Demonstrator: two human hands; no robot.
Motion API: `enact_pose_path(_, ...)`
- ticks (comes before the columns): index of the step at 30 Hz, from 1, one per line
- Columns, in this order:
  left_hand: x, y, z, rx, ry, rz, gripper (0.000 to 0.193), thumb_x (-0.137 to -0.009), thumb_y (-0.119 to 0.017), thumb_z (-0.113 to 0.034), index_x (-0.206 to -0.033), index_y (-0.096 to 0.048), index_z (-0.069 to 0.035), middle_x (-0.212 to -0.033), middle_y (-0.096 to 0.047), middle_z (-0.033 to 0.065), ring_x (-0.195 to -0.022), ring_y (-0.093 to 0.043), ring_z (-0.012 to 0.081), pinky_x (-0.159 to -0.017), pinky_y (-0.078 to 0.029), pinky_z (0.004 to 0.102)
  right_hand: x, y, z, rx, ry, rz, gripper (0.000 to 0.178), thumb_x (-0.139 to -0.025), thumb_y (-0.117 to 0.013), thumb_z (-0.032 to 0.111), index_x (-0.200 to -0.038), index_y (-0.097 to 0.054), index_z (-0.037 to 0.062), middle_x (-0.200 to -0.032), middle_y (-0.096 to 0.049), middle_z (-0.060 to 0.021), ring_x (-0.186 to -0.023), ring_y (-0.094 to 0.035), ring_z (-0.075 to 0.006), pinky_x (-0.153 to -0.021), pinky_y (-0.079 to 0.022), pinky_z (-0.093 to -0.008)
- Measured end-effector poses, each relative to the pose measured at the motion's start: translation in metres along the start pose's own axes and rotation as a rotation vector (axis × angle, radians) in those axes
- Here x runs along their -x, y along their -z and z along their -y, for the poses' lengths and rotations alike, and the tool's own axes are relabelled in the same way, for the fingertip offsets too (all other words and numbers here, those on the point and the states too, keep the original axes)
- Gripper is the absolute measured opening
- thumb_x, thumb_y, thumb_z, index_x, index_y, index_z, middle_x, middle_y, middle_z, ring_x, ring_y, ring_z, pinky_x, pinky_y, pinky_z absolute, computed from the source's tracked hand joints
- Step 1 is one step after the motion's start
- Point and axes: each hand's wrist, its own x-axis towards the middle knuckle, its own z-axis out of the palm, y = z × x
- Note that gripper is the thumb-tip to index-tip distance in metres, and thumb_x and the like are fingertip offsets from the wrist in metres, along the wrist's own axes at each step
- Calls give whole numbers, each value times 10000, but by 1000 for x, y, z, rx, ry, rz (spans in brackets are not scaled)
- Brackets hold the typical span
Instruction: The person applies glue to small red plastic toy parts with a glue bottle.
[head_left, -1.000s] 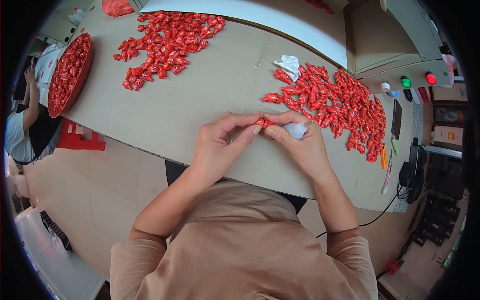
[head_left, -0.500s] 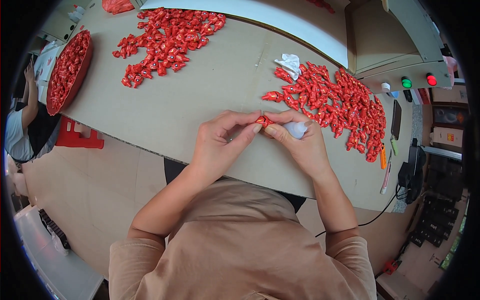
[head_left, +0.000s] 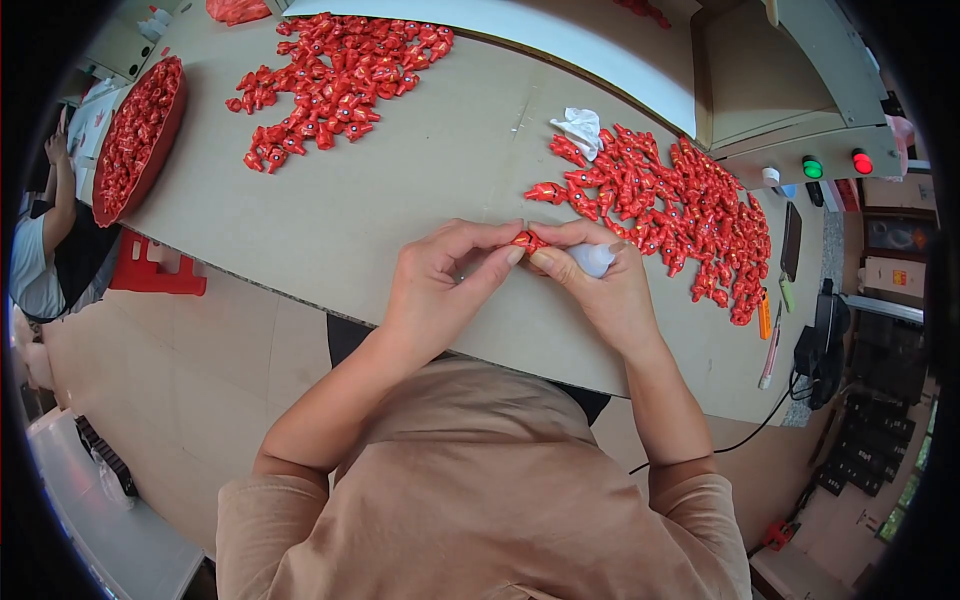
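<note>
Between my two hands is a small glossy red figure piece (head_left: 526,242) with gold-coloured marks, held just over the table's near side. My left hand (head_left: 445,270) pinches its left end between thumb and fingertips. The thumb and forefinger of my right hand (head_left: 600,285) grip its right end. Tucked in the same right hand is a whitish translucent squeeze bottle (head_left: 594,260), mostly covered by the fingers. Fingertips hide much of the figure. Right beyond my right hand spreads a pile of similar red figures (head_left: 660,200).
Another heap of red figures (head_left: 330,85) lies at the far left of the table (head_left: 430,170). A red basin (head_left: 172,120) full of them sits by the left edge, near a co-worker's arm (head_left: 62,185). A white tissue (head_left: 580,130), orange cutter (head_left: 765,315) and machine housing (head_left: 810,145) are on the right.
Both hands keep the same grip on the red figure, with no clear movement. The view has shifted only very slightly.
</note>
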Motion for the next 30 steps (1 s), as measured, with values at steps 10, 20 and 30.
enact_pose_path(10, 5, 1, -11, -289, -222, -16, 196, -869, -630, -31, -1065, -636, -26, -986, -660, 70, -875, -605, 152, -776, -484, 276, 10, 6, 2, 147, 63, -31, 259, -831, -706, 76, -1082, -666, 26, -938, -672, -23, -855, -590, -63, -765, -471, -206)
enact_pose_path(20, -26, 56, -36, -942, -484, -297, 204, -760, -713, -133, -949, -654, -86, -922, -582, 75, -906, -513, 264, -802, -396, 384, 1, 25, 8, -126, 390, -181, 502, -913, -598, 371, -1179, -551, -52, -915, -655, -118, -794, -647, -163, -675, -525, -261)
enact_pose_path(30, -63, 109, -47, -1268, -418, -301, 188, -729, -733, -164, -867, -631, -87, -888, -588, 83, -911, -541, 274, -776, -369, 406, 13, -16, 12, 286, 278, 351, 319, -901, -611, 208, -1173, -518, 69, -994, -641, -61, -931, -618, -146, -758, -526, -291)
